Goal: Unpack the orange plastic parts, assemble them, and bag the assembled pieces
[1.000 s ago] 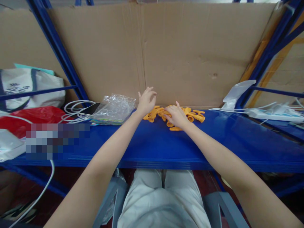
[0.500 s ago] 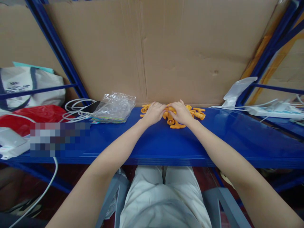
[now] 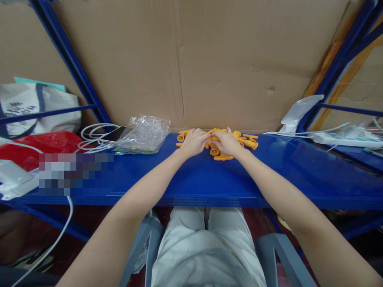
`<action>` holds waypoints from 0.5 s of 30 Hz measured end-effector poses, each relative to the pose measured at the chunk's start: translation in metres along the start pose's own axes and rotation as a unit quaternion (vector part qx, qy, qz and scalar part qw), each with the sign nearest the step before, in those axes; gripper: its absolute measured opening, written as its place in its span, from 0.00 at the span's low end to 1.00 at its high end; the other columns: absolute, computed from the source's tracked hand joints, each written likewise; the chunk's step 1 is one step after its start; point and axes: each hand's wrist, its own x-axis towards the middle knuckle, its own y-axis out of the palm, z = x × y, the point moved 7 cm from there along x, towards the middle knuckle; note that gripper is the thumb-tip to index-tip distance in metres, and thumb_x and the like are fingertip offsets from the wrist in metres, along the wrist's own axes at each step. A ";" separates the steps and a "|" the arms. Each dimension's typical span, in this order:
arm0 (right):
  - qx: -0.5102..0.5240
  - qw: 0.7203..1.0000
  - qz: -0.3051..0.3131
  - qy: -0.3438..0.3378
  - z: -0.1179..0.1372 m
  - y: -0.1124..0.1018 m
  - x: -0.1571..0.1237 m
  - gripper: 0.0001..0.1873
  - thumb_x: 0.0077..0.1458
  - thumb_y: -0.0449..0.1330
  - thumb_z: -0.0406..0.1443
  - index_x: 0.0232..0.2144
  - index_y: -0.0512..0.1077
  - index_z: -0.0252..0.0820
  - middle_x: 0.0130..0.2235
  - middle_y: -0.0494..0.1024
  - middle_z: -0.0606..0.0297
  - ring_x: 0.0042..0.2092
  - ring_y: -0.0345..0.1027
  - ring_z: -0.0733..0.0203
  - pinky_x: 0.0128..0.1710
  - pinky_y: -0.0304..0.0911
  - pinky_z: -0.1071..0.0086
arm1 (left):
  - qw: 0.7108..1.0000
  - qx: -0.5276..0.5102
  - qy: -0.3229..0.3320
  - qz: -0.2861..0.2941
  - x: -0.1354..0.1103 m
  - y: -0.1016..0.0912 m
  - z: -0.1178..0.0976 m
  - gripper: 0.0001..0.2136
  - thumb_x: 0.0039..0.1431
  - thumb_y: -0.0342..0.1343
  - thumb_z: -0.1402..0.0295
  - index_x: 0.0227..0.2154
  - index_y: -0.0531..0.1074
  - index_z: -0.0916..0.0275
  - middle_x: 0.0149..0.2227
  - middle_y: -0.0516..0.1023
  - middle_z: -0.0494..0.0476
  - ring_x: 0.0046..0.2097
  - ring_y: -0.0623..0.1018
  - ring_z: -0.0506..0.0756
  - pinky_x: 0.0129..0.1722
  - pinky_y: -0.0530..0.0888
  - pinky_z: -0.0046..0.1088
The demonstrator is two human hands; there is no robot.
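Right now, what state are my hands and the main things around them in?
Left bare hand: palm down, fingers bent, grip unclear
Right bare hand: fingers bent, grip unclear
Orange plastic pieces: loosely clustered, partly covered by both hands
Clear plastic bag: crinkled
Red plastic bag: crumpled
Brown cardboard sheet: upright, creased

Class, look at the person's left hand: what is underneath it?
Small, irregular orange plastic pieces on the flat, glossy blue shelf show on both sides of the left hand. Whatever sits directly beneath that hand is covered.
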 end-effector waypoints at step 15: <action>-0.042 0.999 0.011 0.006 0.005 -0.006 -0.002 0.16 0.66 0.50 0.39 0.48 0.73 0.39 0.51 0.79 0.48 0.55 0.71 0.44 0.63 0.50 0.38 | 1.000 -0.024 -0.018 -0.008 -0.001 -0.002 0.005 0.15 0.67 0.49 0.68 0.48 0.79 0.59 0.41 0.81 0.62 0.47 0.75 0.61 0.48 0.70 0.41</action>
